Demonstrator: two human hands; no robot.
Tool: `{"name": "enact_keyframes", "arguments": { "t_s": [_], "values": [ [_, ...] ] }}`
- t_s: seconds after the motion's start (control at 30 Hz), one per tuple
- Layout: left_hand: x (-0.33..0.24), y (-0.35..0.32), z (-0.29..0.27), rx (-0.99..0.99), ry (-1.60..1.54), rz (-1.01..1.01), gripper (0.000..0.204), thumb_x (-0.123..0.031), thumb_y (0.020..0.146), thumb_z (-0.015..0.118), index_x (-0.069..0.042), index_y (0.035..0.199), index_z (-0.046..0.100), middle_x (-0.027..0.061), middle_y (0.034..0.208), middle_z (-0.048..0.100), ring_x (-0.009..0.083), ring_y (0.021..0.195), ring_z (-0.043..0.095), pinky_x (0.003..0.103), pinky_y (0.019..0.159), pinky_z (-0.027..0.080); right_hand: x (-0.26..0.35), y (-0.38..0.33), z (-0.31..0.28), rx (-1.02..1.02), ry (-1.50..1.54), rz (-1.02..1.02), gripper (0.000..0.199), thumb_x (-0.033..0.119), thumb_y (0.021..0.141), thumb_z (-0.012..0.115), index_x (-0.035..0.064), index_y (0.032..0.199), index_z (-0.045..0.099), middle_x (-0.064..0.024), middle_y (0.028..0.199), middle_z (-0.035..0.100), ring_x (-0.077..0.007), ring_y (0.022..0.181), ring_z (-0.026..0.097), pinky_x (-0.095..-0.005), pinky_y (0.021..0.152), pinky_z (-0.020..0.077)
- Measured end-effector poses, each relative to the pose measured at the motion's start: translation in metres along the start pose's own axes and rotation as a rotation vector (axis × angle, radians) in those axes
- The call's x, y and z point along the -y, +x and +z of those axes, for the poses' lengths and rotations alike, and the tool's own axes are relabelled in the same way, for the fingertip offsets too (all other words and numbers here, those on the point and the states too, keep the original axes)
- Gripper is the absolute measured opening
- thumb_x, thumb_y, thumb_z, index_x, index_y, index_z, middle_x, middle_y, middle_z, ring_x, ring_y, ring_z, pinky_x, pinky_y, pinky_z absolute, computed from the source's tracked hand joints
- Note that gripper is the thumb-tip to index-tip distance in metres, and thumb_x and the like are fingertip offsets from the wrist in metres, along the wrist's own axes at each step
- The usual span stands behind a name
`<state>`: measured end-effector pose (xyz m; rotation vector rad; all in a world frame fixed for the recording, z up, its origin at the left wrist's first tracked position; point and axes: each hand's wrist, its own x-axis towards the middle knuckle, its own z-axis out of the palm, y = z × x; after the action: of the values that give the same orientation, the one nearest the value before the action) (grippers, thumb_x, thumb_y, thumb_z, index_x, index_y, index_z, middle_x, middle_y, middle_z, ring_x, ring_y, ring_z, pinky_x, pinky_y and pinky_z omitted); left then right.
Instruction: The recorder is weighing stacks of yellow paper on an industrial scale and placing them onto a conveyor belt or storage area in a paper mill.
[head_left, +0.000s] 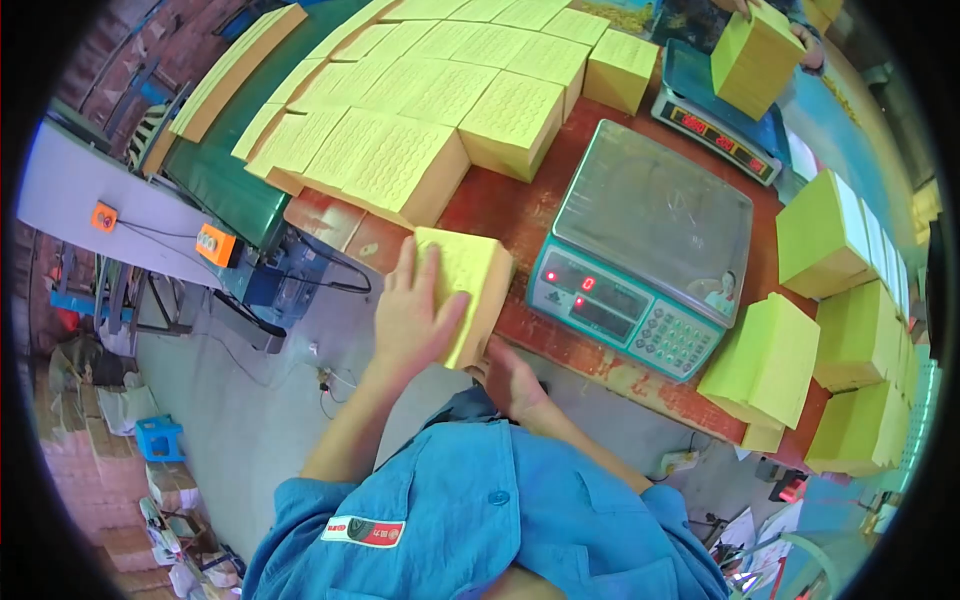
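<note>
In front of my body, a stack of yellow embossed paper (pixel 468 272) is held between my two hands, just off the near edge of the red table. My left hand (pixel 412 312) lies along its left side and top, thumb spread across the face. Under its near lower end is my right hand (pixel 515 378), its fingertips partly hidden by the stack. Just right of the stack stands a teal digital scale (pixel 640 235) with a bare metal pan and a lit red display; neither hand touches it.
Rows of yellow paper stacks (pixel 400 90) cover the far side of the red table (pixel 500 215). More stacks (pixel 765 355) stand to the right. A co-worker's hands hold a stack (pixel 755 60) on a second scale (pixel 715 140). A green conveyor belt (pixel 225 185) runs at left.
</note>
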<state>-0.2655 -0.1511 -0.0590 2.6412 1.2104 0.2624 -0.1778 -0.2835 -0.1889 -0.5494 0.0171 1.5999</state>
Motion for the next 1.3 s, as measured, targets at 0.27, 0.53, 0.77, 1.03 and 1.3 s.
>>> {"name": "enact_keyframes", "arguments": {
  "t_s": [0.27,0.53,0.77,1.03,1.3],
  "values": [
    [0.038,-0.012,0.020,0.116,-1.714,-0.253,0.056,-0.037,0.099,0.048,-0.007,0.145,0.037,0.0134,0.143,0.045,0.0276,0.126,0.050,0.042,0.102,0.045,0.086,-0.058,0.075,0.126,-1.512,-0.834,0.065,0.034,0.087,0.066,0.0057,0.141,0.043,-0.0169,0.144,0.041,-0.0364,0.134,0.038,-0.0464,0.108,0.0331],
    [-0.172,0.090,0.023,0.537,-2.145,-0.011,0.060,-0.047,0.099,0.036,-0.010,0.146,0.034,0.0145,0.144,0.044,0.0315,0.130,0.047,0.049,0.106,0.042,0.210,-0.134,0.103,-0.548,-1.859,-1.422,0.078,0.022,0.072,0.078,0.0100,0.141,0.045,-0.0184,0.146,0.040,-0.0464,0.132,0.036,-0.0505,0.109,0.0337],
    [-0.260,0.127,0.063,0.872,-2.312,-0.116,0.052,-0.042,0.100,0.036,-0.012,0.142,0.041,0.0119,0.139,0.050,0.0286,0.126,0.051,0.049,0.103,0.045,0.281,-0.167,0.074,-0.794,-1.937,-1.360,0.074,0.019,0.073,0.077,0.0111,0.140,0.045,-0.0161,0.142,0.044,-0.0425,0.129,0.040,-0.0482,0.107,0.0380],
    [-0.158,0.089,0.066,1.017,-2.136,-0.359,0.055,-0.039,0.100,0.043,0.002,0.136,0.045,0.0191,0.133,0.053,0.0309,0.122,0.053,0.045,0.101,0.046,0.282,-0.144,0.068,-0.800,-2.193,-1.159,0.070,0.013,0.070,0.077,0.0126,0.135,0.051,-0.0152,0.140,0.046,-0.0410,0.131,0.038,-0.0477,0.108,0.0378],
    [-0.065,0.247,-0.005,-0.255,-0.332,0.559,0.068,-0.042,0.089,0.062,0.003,0.137,0.045,0.0280,0.135,0.050,0.0389,0.128,0.046,0.051,0.105,0.038,0.268,-0.126,0.071,-0.931,-2.264,-1.088,0.067,0.009,0.068,0.076,0.0111,0.131,0.053,-0.0139,0.140,0.045,-0.0404,0.133,0.037,-0.0480,0.107,0.0384]
  ]
}}
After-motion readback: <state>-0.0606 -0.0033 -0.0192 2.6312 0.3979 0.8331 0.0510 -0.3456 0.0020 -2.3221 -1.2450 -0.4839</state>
